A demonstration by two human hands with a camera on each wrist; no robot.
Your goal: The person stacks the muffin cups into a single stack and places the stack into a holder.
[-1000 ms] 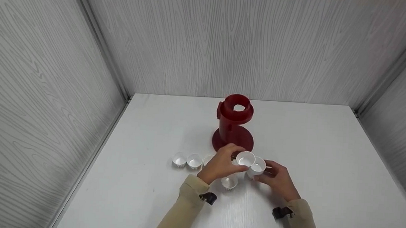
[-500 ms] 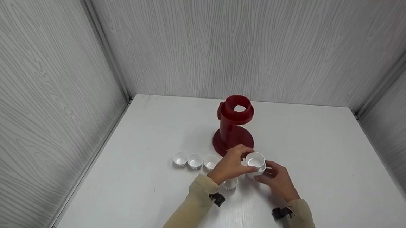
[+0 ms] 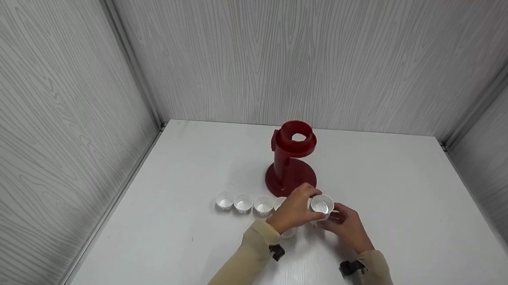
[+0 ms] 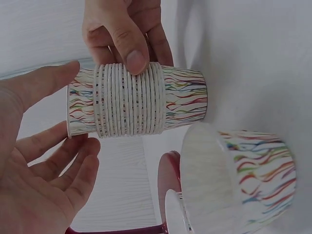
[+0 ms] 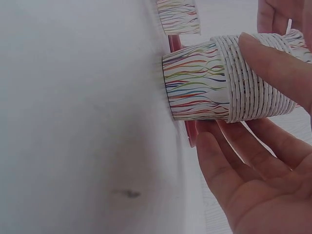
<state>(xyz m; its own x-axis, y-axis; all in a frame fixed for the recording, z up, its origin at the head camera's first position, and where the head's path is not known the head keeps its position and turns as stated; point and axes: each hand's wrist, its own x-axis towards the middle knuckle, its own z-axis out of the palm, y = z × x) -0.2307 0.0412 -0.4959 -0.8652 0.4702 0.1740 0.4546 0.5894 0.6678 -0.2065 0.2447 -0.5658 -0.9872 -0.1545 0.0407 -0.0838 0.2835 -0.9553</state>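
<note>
"Done?"
"A tall nested stack of wavy-striped white paper cups [image 4: 129, 105], gripped by the right hand [image 3: 350, 228]; the left hand [image 3: 295, 210] pinches its top cup [image 4: 81, 109], seemingly not fully seated."
"Remaining?"
"Several loose cups [image 3: 243, 203], left of it."

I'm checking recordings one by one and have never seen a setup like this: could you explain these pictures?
No machine here: a person works bare-handed. The wide picture looks down from the head; the close-ups come from each wrist, so things appear sideways. The right hand grips a stack of cups, patterned with colourful wavy lines, and the left hand holds the top cup between thumb and fingers. On the white table are a red stand, a row of cups and, nearer the person, another cup partly hidden behind the left hand.
</note>
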